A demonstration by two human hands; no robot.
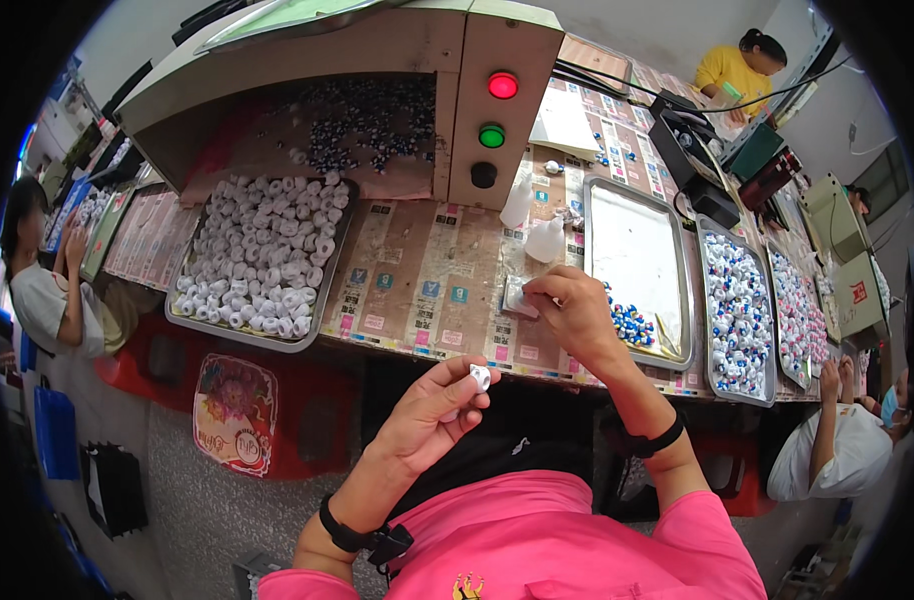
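Note:
Just in front of the table edge, my left hand pinches a small white plastic part between thumb and fingertips. My right hand is over the table with its fingers pinched together at a small greyish square pad or dish. Whatever sits between those fingertips is too small to make out. Beyond this hand a white squeeze bottle stands on the table. To its right, a metal tray with a pale bottom has small blue, white and red pieces in its near left part.
At left, a metal tray is heaped with similar white parts. Behind it stands a beige machine with a red and a green light. Further right, a tray holds blue-and-white pieces. Red stools are below the table; several people sit nearby.

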